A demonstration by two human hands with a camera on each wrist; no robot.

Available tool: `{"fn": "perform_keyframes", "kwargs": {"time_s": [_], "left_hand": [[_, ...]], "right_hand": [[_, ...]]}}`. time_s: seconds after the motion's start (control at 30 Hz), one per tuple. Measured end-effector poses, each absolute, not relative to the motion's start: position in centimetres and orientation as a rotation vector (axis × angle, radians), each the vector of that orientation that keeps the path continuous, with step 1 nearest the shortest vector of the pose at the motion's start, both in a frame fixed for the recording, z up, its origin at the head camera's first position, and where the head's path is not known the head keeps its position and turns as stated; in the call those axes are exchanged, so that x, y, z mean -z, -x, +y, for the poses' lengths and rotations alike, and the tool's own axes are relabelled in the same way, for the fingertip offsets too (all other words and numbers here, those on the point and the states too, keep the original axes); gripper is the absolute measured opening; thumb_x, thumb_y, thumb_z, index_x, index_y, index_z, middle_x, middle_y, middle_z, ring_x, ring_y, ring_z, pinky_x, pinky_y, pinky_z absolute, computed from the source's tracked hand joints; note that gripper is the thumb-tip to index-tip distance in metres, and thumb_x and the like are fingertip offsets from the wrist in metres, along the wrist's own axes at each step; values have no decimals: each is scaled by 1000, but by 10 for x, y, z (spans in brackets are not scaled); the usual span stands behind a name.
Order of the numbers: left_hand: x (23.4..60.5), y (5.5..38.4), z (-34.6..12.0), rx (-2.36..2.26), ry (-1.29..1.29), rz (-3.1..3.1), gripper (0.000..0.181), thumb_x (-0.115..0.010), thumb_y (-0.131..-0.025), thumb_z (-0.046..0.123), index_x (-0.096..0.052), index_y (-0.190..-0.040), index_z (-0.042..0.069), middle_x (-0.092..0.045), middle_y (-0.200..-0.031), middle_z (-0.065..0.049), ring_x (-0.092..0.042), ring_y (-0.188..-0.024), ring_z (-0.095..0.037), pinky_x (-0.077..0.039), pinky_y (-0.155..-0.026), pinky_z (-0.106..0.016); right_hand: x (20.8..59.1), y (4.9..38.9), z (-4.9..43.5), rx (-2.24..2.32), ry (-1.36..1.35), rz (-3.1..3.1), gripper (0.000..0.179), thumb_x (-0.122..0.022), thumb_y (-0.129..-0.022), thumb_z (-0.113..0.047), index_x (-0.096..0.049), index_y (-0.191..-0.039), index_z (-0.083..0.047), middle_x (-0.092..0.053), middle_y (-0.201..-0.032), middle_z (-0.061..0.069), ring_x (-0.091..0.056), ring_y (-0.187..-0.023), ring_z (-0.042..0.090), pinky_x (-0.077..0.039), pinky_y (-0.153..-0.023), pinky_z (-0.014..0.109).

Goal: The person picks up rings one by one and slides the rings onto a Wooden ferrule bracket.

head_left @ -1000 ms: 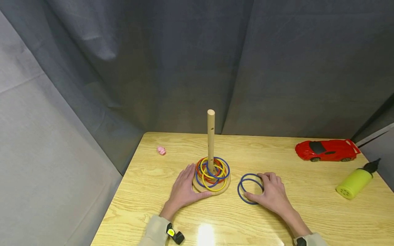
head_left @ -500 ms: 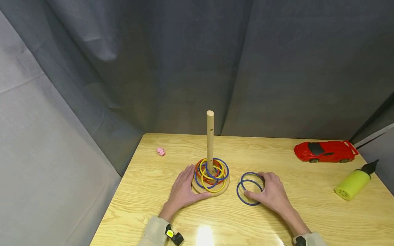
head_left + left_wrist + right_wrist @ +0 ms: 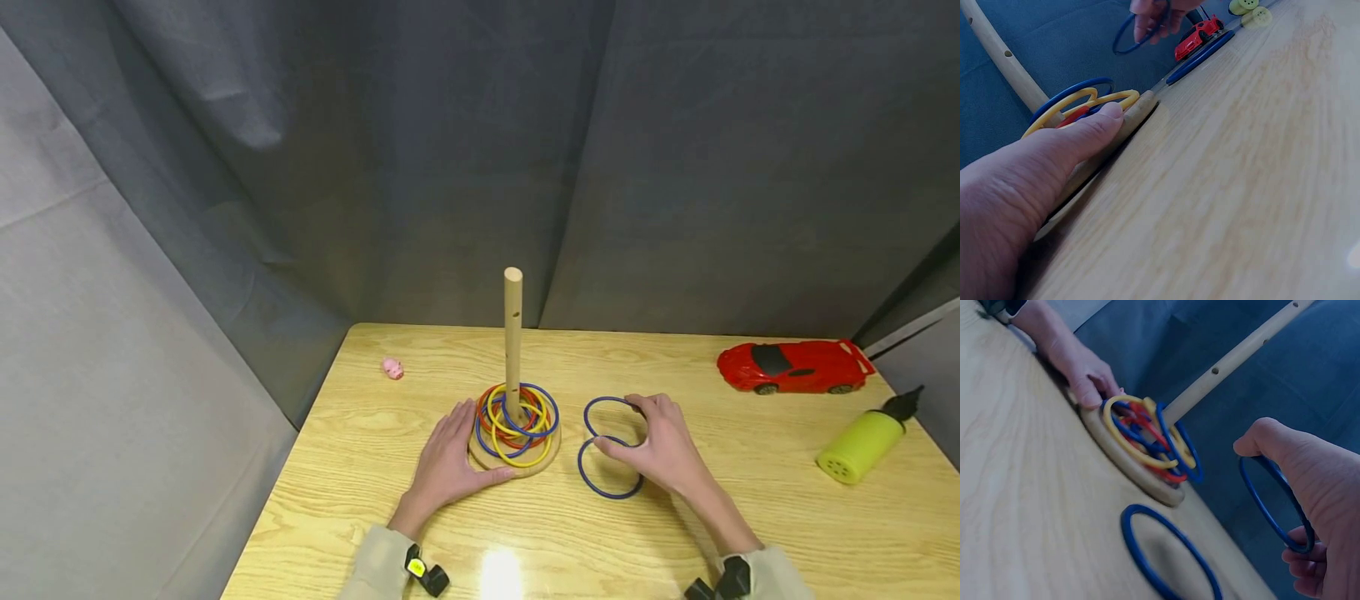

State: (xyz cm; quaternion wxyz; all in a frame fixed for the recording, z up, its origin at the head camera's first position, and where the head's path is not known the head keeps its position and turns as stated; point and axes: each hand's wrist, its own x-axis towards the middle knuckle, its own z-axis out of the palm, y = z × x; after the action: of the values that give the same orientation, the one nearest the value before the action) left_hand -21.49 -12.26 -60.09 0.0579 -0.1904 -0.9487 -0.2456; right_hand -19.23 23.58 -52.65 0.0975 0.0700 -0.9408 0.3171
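Hands: right hand (image 3: 660,446) pinches blue ring (image 3: 1275,503) | right-wrist view: lifted off table (image 3: 750,517)

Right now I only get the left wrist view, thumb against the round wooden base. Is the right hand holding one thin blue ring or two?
Observer: One. The right hand pinches a thin blue ring clear of the wooden table; a second blue ring lies flat below it.
Operator: Anything left of the base?
Observer: A small pink toy near the far left edge.
Operator: Is the peg's top free?
Observer: Yes, the upright wooden peg is bare on top; the stacked coloured rings lie at its foot.
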Motion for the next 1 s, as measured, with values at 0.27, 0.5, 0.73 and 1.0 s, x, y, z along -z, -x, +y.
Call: {"fn": "perform_keyframes", "kwargs": {"time_s": [0.27,0.5,0.73,1.0], "left_hand": [[601,214,-123,733,590,-2865,133,-62,-74,92,-24,-166,4,-28,-171,-12,-25,-159,-28,-24,-130,-45],[602,215,-123,730,566,-2888,135,-60,-73,94,-21,-167,6,-25,-173,-10,-21,-160,-24,-20,-131,-43],[599,215,-122,725,554,-2897,135,-61,-72,94,-21,-167,6,-25,-172,-10,-22,-160,-24,-20,-131,-42],[600,214,-122,731,568,-2879,134,-66,-73,90,-23,-166,4,-27,-172,-12,-24,-159,-26,-22,-130,-45]], "right_hand": [[507,199,230,-933,-266,-2731,87,-90,-74,-53,-61,-136,1,-57,-110,16,-46,-97,29,-39,-74,39],[480,205,221,-943,-329,-2661,84,-91,-74,-50,-62,-136,0,-56,-108,14,-46,-101,29,-40,-77,41],[449,214,211,-963,-395,-2591,82,-91,-74,-45,-62,-138,-2,-55,-111,13,-47,-105,30,-41,-81,42],[400,224,198,-1006,-462,-2518,80,-91,-75,-40,-62,-140,-3,-54,-115,13,-45,-111,32,-42,-83,45]]}}
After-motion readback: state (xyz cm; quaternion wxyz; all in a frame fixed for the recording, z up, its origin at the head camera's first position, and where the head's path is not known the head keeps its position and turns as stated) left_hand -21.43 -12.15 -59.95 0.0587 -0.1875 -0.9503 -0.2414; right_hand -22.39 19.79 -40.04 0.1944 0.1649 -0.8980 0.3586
